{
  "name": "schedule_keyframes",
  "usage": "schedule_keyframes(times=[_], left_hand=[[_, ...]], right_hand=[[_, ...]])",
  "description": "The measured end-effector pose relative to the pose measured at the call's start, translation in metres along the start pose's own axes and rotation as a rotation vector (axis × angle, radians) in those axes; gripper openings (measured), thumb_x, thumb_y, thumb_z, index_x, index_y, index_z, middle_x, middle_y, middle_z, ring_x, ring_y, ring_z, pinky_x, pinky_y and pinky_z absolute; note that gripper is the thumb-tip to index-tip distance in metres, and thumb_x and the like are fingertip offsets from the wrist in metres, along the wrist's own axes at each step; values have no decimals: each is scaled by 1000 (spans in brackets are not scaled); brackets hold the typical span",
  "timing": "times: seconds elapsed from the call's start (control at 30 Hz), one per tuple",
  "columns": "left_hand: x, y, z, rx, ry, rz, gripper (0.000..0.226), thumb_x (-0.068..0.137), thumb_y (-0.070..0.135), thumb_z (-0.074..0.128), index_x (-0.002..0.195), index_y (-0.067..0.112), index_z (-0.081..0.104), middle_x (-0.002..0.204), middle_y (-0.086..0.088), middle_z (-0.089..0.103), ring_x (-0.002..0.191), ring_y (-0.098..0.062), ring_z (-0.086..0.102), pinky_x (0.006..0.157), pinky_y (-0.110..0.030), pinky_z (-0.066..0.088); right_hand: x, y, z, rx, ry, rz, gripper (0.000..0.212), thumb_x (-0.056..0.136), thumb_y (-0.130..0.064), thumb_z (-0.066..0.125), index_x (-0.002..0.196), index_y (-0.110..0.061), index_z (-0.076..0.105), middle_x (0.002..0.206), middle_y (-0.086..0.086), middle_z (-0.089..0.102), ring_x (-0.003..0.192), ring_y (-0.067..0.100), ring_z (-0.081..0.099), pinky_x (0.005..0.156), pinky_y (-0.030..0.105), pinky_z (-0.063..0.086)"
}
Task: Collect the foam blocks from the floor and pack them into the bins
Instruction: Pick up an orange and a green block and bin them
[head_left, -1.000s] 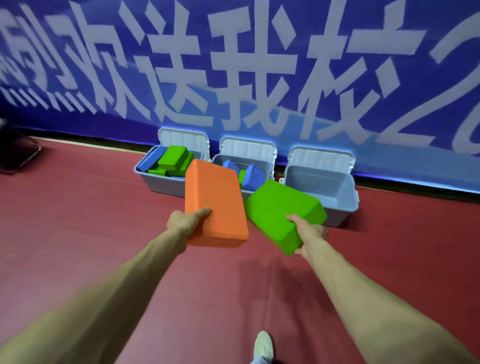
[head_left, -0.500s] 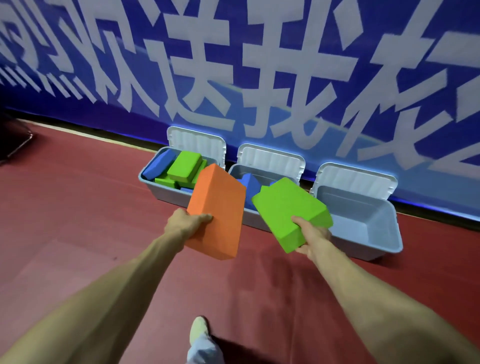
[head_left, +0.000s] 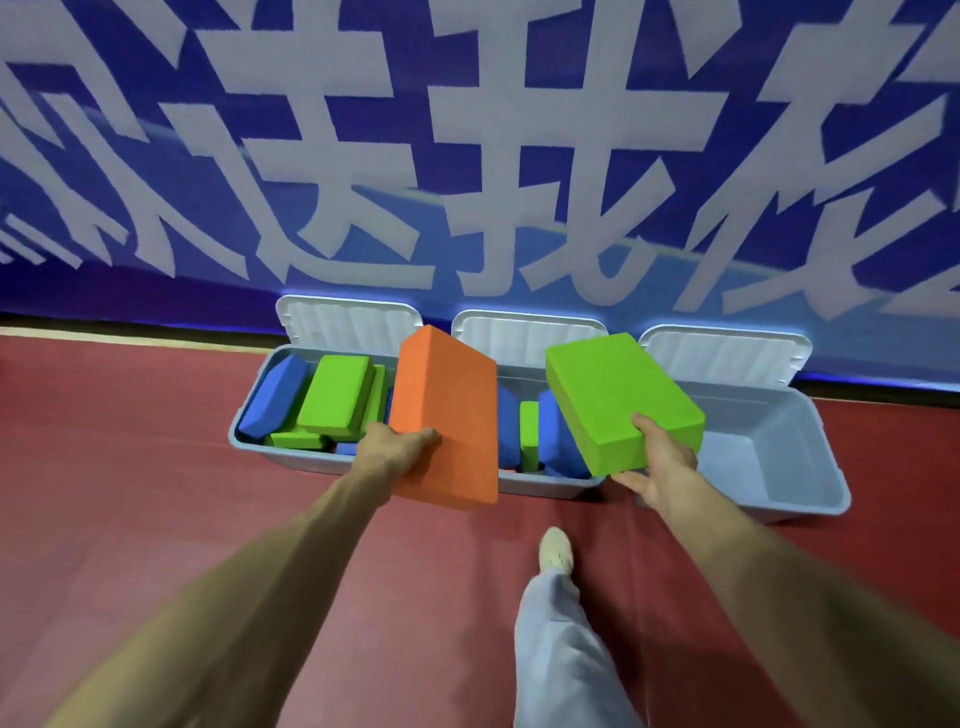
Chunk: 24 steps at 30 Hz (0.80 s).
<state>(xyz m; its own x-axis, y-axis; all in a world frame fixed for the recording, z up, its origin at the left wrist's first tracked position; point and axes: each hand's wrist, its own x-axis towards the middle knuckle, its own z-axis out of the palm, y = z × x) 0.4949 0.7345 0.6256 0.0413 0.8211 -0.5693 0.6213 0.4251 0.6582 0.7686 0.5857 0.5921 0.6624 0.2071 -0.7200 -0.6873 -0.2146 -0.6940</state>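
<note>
The person has walked up to three pale grey plastic bins. The left bin (head_left: 280, 454), at ten o'clock, holds blue and green blocks. The left hand (head_left: 397, 452) grips an orange rectangular foam block (head_left: 447, 415), now in front of the middle bin (head_left: 545, 483). The right hand (head_left: 660, 467) grips a green rectangular foam block (head_left: 618, 400) at one o'clock, beside the right bin (head_left: 753, 467), which looks empty. Both blocks now seem within reach of a bin.

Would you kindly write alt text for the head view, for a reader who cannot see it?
A person's left hand holds an orange foam block and the right hand a green foam block near three open grey bins on a red floor; the rightmost bin looks empty.
</note>
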Motion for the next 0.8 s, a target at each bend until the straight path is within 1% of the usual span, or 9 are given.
schedule_keyframes(times=[0.13,0.23,0.3,0.37,0.47,0.53,0.6,0.67,0.8], left_hand=[[81,48,51,55,-39,-57,47,65,38,85,92,3,71,83,-10,71,66,-21,64,57,-25,49],[138,82,99,120,-46,-104,68,49,54,86,91,4,68,86,-11,71,62,-19,63,47,-21,43],[172,103,132,154,-77,-139,58,53,48,87,85,4,67,81,-12,70,54,-16,60,45,-20,44],[207,116,165,175,-54,-165,64,51,47,90,94,8,60,89,-10,68,69,-21,65,63,-28,56],[266,109,215,243,-56,-218,93,40,59,87,111,13,49,111,-9,61,98,-30,64,87,-44,54],[303,96,247,289,-68,-247,96,42,61,86,116,13,48,115,-9,60,102,-30,62,90,-45,53],[335,83,275,330,-82,-269,97,44,62,86,118,13,47,118,-8,58,104,-29,60,92,-44,51],[355,73,294,399,-104,-248,89,56,52,87,123,10,44,122,-10,53,109,-30,57,93,-43,48],[394,34,337,508,-142,-223,80,69,40,83,126,8,37,129,-13,44,114,-36,52,88,-40,40]], right_hand=[[85,-24,36,40,-21,103,53,84,-26,72,131,-13,52,127,12,60,99,32,60,75,51,52],[146,-40,59,29,-49,194,50,87,-32,67,133,-18,50,129,10,60,101,30,61,65,41,52],[188,-45,73,11,-26,250,52,86,-36,67,133,-20,50,128,12,60,103,30,62,59,36,51],[233,-43,86,2,6,289,52,86,-37,67,132,-20,51,125,13,61,101,30,62,62,37,52],[289,-27,105,-9,33,362,45,86,-37,68,124,-18,54,110,14,65,88,28,65,59,38,58],[323,-8,114,17,55,388,33,88,-34,67,115,-20,55,99,12,70,74,23,67,58,38,59],[360,17,119,112,54,416,25,92,-29,63,114,-20,57,117,15,65,83,25,65,74,45,56],[385,38,117,156,16,441,19,95,-28,58,111,-18,58,126,21,59,93,27,61,81,46,55],[433,89,106,214,35,519,13,99,-20,48,102,-10,54,98,17,57,88,26,58,75,47,59]])
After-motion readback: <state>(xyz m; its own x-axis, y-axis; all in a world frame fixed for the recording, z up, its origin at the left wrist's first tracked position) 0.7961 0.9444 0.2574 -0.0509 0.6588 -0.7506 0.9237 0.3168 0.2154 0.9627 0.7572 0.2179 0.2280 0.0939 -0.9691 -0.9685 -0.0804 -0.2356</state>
